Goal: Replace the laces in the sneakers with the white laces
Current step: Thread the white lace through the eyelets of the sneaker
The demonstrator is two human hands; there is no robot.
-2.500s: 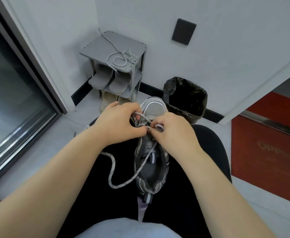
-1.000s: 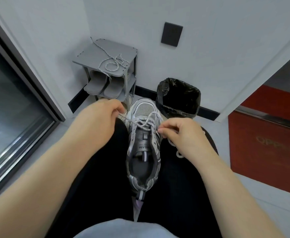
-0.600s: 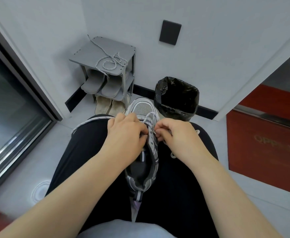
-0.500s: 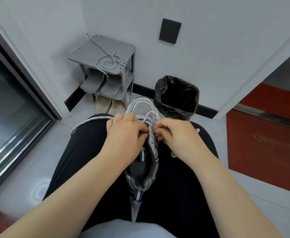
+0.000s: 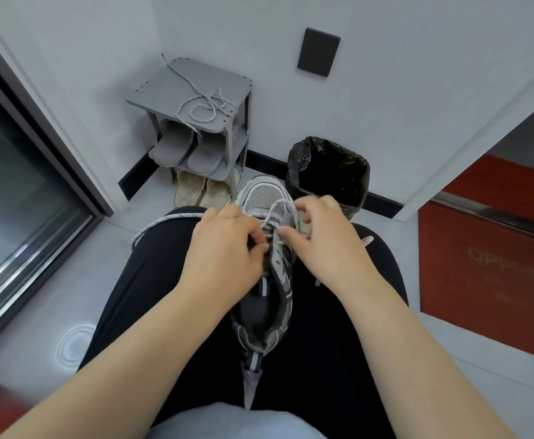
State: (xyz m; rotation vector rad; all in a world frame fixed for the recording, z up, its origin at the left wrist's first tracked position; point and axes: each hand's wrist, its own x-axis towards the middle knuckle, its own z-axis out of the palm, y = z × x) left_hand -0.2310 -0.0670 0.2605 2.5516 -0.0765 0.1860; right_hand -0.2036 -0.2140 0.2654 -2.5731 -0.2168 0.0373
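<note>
A grey and white sneaker [image 5: 267,312] lies between my thighs, toe pointing away. A white lace [image 5: 273,213] crosses its upper eyelets. My left hand [image 5: 224,251] rests on the sneaker's left side with curled fingers gripping the shoe and lace at the tongue. My right hand [image 5: 321,239] sits at the right side, thumb and fingers pinching a loop of the lace. One lace end [image 5: 164,221] trails left over my left thigh. Another lace end [image 5: 367,239] lies on my right thigh. A second speckled lace [image 5: 204,104] is coiled on the grey shoe rack [image 5: 177,87].
The shoe rack stands in the corner with grey slippers [image 5: 186,150] on its shelf and beige slippers [image 5: 202,193] beneath. A bin with a black bag [image 5: 329,172] stands just beyond the sneaker's toe. A glass door [image 5: 15,198] is at left, a red panel [image 5: 487,255] at right.
My right hand has lifted and pulled a loop of lace up from the eyelets. My left hand stays on the sneaker's left side. Earlier the left hand had drawn the lace out to the left.
</note>
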